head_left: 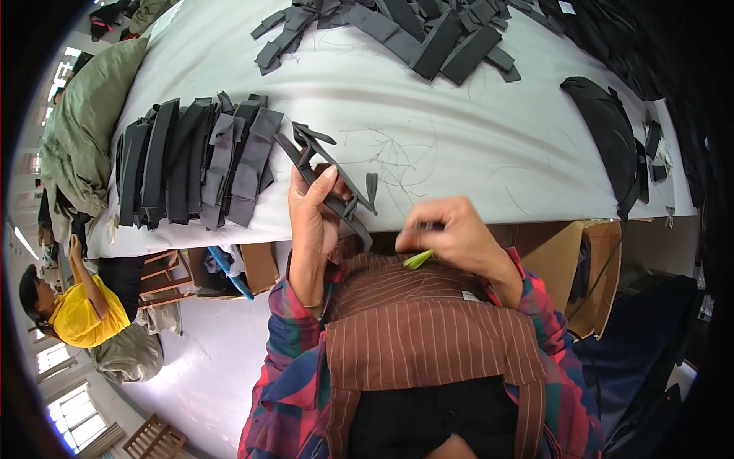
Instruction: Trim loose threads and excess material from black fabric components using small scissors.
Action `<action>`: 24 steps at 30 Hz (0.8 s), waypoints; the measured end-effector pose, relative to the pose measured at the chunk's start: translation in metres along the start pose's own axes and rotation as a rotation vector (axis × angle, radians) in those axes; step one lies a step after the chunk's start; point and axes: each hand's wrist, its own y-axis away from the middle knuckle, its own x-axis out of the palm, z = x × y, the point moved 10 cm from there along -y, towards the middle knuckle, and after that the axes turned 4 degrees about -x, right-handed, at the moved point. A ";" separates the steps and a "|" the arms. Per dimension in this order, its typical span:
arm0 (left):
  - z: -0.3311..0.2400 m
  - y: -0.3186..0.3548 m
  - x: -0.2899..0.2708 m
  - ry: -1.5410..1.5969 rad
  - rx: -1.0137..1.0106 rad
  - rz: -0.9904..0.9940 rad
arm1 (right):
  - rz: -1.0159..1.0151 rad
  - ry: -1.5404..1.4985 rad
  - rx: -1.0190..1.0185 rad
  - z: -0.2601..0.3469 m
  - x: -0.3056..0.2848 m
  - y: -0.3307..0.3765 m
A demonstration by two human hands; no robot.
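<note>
My left hand (312, 206) is closed around a dark grey fabric strip (336, 180), pinching it between thumb and fingers above the table's near edge. The strip is folded, and its loose ends stick out past my fingers. Close by on the right, my right hand (451, 233) is curled, smeared by motion, over the apron. From it pokes a small yellow-green tool (418, 260); its kind cannot be made out. The two hands are apart.
On the white-covered table (459, 153) stands a row of dark grey strips (191, 164), left of my hands. A looser heap of strips (428, 38) lies at the far side. Loose threads (394, 157) are scattered mid-table. Cardboard boxes (562, 260) sit below; a person in yellow (88, 314) is at left.
</note>
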 end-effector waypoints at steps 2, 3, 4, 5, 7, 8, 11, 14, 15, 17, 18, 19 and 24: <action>0.003 0.002 -0.001 0.059 -0.046 0.012 | -0.253 0.058 -0.068 0.009 -0.023 -0.003; 0.005 0.003 0.006 0.078 -0.063 0.103 | -0.378 0.055 -0.107 0.016 -0.030 -0.006; 0.006 0.005 0.014 0.096 -0.081 0.194 | -0.503 0.051 -0.146 0.022 -0.037 -0.006; 0.010 0.007 0.013 0.128 -0.096 0.136 | -0.455 0.046 -0.157 0.019 -0.030 -0.012; 0.015 0.009 0.008 0.037 -0.083 0.125 | -0.258 0.037 -0.159 0.017 -0.006 -0.018; 0.015 0.008 0.005 -0.053 -0.072 0.104 | -0.122 0.039 -0.237 0.015 0.007 -0.018; 0.017 0.004 -0.006 0.040 -0.101 0.038 | 0.244 0.090 0.056 0.001 0.041 -0.008; 0.026 0.006 -0.009 0.182 -0.251 0.009 | 0.139 0.048 0.144 -0.009 0.025 -0.005; 0.026 0.006 -0.002 0.238 -0.275 0.071 | -0.003 -0.047 0.166 -0.011 0.011 -0.006; 0.027 0.006 0.005 0.294 -0.297 0.137 | -0.193 0.121 -0.036 0.013 -0.008 -0.014; 0.029 0.007 0.009 0.301 -0.294 0.169 | -0.388 0.286 -0.238 0.037 -0.024 -0.011; 0.029 0.009 0.015 0.307 -0.291 0.202 | -0.479 0.464 -0.410 0.058 -0.025 -0.010; 0.044 0.018 0.028 0.154 -0.320 0.163 | -0.597 0.650 -0.347 0.063 -0.031 -0.020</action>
